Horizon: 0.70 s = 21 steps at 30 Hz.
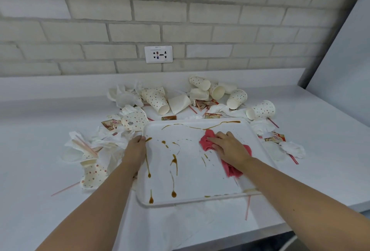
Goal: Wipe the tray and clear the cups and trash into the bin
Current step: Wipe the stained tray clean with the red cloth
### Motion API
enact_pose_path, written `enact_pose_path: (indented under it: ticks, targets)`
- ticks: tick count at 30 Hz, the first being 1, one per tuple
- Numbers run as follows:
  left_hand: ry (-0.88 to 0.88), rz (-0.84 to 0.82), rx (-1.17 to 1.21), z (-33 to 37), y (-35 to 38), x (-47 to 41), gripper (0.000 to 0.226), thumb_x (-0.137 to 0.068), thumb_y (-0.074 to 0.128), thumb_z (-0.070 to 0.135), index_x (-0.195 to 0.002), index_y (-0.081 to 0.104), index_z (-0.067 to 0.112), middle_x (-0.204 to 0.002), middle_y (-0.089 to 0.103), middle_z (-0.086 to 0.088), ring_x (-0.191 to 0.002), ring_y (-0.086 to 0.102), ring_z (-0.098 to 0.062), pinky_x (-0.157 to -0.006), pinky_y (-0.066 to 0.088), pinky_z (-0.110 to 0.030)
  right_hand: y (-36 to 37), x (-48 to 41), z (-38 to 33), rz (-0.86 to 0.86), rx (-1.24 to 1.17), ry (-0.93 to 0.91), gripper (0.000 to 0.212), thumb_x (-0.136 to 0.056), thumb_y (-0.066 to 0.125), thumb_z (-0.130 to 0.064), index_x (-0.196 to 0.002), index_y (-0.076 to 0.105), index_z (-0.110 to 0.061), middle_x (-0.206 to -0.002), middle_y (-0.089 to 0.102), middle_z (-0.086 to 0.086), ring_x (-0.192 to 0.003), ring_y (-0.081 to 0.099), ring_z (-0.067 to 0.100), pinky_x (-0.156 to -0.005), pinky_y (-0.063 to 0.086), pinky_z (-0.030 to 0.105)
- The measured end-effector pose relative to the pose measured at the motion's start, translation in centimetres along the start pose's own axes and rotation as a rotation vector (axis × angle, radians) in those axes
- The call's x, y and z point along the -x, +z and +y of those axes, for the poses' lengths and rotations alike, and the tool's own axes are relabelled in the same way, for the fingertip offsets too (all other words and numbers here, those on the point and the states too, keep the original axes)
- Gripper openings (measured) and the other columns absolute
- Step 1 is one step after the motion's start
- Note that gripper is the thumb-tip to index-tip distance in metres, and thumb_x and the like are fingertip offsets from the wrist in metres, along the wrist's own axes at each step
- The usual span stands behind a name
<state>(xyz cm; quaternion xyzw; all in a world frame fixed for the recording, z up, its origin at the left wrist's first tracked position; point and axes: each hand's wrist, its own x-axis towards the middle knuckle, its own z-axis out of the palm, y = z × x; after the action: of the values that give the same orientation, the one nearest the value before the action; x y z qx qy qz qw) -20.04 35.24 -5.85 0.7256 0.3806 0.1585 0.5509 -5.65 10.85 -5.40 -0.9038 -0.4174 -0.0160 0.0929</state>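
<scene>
Your right hand (pixel 228 146) lies palm down, fingers spread flat, pressing a red cloth (pixel 230 167) onto the white tray (pixel 192 170); cloth bunches out past your fingertips and trails back under your wrist. Your left hand (pixel 136 148) is closed over the tray's left rim, thumb inside the edge, fingers wrapped outside. The tray sits on the white bench (pixel 40 150) between your two hands, its near edge close to the bench front. Brown sauce streaks (pixel 174 162) run down the tray surface between your hands, with drips pooled near the front rim and a thin line along the far rim beyond your right hand. Beyond both hands, against the brick wall (pixel 180 10): a scatter of dotted paper cups (pixel 156 99) lying on their sides, crumpled white napkins (pixel 124 95), sauce packets (pixel 204 103), thin red straws (pixel 193 109). Just outside your left hand: a crushed dotted cup (pixel 92 172), more napkins, a straw (pixel 65 188) lying flat on the bench. Outside your right hand: another tipped cup (pixel 260 109), a packet (pixel 275 137), a crumpled napkin (pixel 293 148). A wall socket (pixel 158 54) sits on the wall above the far clutter. No bin visible from here.
</scene>
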Motion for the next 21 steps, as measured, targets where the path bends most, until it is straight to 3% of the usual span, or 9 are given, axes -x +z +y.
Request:
enact_pose_path:
  ticks: [4,6,9,11,14,21]
  targets:
    - [0.066,0.056,-0.029,0.3,0.5,0.6,0.037,-0.101,0.031,0.015,-0.121,0.056,-0.002,-0.126,0.056,-0.017,-0.119,0.049,-0.032,-0.092,0.034,-0.031,0.0,-1.7,-1.9,0.026,-0.010,0.242,0.039,-0.101,0.035,-0.024,-0.139,0.045,-0.022,-0.136,0.043,0.002,-0.112,0.042,0.027,-0.093,0.043,0.035]
    - [0.085,0.067,-0.009,0.3,0.6,0.8,0.037,-0.101,0.031,0.015,-0.124,0.055,-0.001,-0.130,0.054,-0.017,-0.122,0.046,-0.031,-0.097,0.033,-0.032,0.2,-2.4,-4.3,0.008,-0.037,0.219,0.040,-0.101,0.035,-0.028,-0.140,0.043,-0.023,-0.143,0.036,0.003,-0.117,0.041,0.028,-0.098,0.042,0.037]
    - [0.082,0.076,0.007,0.1,0.5,0.8,0.037,-0.101,0.030,0.015,-0.121,0.057,0.000,-0.125,0.057,-0.016,-0.118,0.048,-0.030,-0.088,0.031,-0.028,0.7,-2.7,-7.6,-0.032,-0.051,0.109,0.043,-0.100,0.039,-0.034,-0.141,0.043,-0.022,-0.144,0.036,0.004,-0.121,0.041,0.027,-0.101,0.041,0.036]
    - [0.091,0.072,0.017,0.0,0.5,0.8,0.036,-0.100,0.030,0.015,-0.120,0.058,0.002,-0.121,0.059,-0.014,-0.116,0.050,-0.029,-0.086,0.031,-0.027,0.5,-2.1,-8.5,-0.051,-0.067,0.047,0.043,-0.097,0.044,-0.036,-0.137,0.048,-0.020,-0.136,0.043,0.004,-0.119,0.045,0.025,-0.097,0.044,0.035]
    - [0.105,0.052,0.035,-0.1,0.5,0.6,0.037,-0.100,0.031,0.014,-0.127,0.055,0.007,-0.123,0.058,-0.008,-0.120,0.049,-0.028,-0.097,0.036,-0.033,-0.4,-0.7,-7.2,-0.066,-0.055,-0.008,0.037,-0.096,0.047,-0.036,-0.128,0.058,-0.020,-0.121,0.049,0.002,-0.109,0.050,0.022,-0.085,0.043,0.029]
    - [0.161,0.069,0.047,-0.1,0.9,0.6,0.036,-0.099,0.032,0.013,-0.122,0.057,0.000,-0.102,0.063,-0.011,-0.095,0.055,-0.022,-0.085,0.041,-0.029,-0.3,-3.2,-4.6,0.000,-0.009,0.216,0.036,-0.100,0.040,-0.027,-0.127,0.055,-0.008,-0.129,0.042,0.007,-0.111,0.052,0.026,-0.096,0.043,0.035]
